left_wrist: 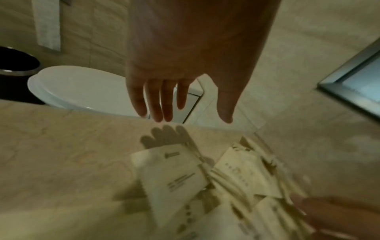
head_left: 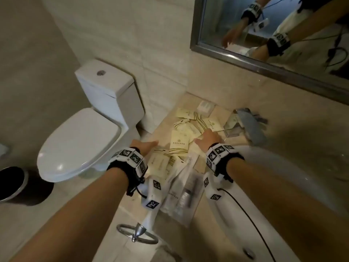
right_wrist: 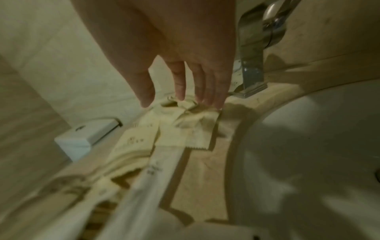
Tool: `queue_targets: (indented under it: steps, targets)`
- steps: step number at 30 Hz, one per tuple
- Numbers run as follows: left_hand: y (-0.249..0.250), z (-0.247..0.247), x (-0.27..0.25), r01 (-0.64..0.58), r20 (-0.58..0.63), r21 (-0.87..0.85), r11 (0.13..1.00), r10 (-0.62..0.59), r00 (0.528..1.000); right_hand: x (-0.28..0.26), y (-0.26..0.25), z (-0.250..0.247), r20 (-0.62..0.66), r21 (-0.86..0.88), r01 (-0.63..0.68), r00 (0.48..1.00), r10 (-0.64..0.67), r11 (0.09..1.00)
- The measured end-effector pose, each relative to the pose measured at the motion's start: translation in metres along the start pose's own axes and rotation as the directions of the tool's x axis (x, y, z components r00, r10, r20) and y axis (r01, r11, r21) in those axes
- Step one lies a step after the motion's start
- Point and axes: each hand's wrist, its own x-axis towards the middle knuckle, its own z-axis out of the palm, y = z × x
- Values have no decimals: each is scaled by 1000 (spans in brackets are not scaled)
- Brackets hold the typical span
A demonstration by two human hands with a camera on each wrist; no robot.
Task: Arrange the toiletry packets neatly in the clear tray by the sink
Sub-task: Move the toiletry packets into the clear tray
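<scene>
Many cream toiletry packets (head_left: 179, 144) lie scattered and overlapping on the beige counter (head_left: 164, 127) left of the sink. Long clear-wrapped packets (head_left: 186, 188) lie nearer to me. My left hand (head_left: 149, 146) hovers flat over the pile's left edge with straight fingers (left_wrist: 156, 112), holding nothing. My right hand (head_left: 206, 136) reaches over the pile's right side, and its straight fingertips (right_wrist: 205, 99) press down on crumpled packets (right_wrist: 191, 123). The clear tray (head_left: 232, 132) shows faintly at the back beside the faucet, with a packet in it.
A chrome faucet (right_wrist: 252, 71) stands just right of my right hand, at the rim of the white sink basin (right_wrist: 308, 146). A white box (head_left: 205, 106) sits against the wall. The toilet (head_left: 85, 140) and a black bin (head_left: 13, 182) are to the left, below the counter edge.
</scene>
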Motion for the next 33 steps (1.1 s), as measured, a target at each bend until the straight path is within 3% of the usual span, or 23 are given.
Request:
queue_targets:
  steps: [4, 8, 14, 19, 24, 28, 31, 33]
  targets:
    - [-6, 9, 6, 3, 129, 143, 990, -22, 991, 10, 1, 17, 30, -95, -74, 997, 77, 993]
    - [-9, 17, 8, -28, 102, 231, 973, 4, 995, 18, 7, 23, 9, -195, -65, 998, 68, 979]
    - [-11, 27, 14, -45, 84, 265, 963, 24, 996, 25, 13, 26, 46, -154, -77, 995, 85, 985]
    - [-6, 32, 23, -68, 136, 319, 945, 26, 990, 24, 8, 30, 30, -183, -104, 993, 111, 978]
    - [7, 28, 23, -185, 83, 244, 952, 169, 982, 23, 10, 26, 22, -6, -106, 994, 106, 994]
    - [17, 23, 21, -258, 57, 107, 960, 253, 966, 17, 14, 10, 29, -83, -73, 997, 76, 994]
    - [31, 25, 19, -313, 66, 41, 949, 310, 948, 11, 16, -11, 130, 4, -73, 989, 72, 997]
    - [46, 30, 11, -357, 90, -16, 934, 357, 930, 4, 18, -28, 211, 153, -43, 977, 10, 987]
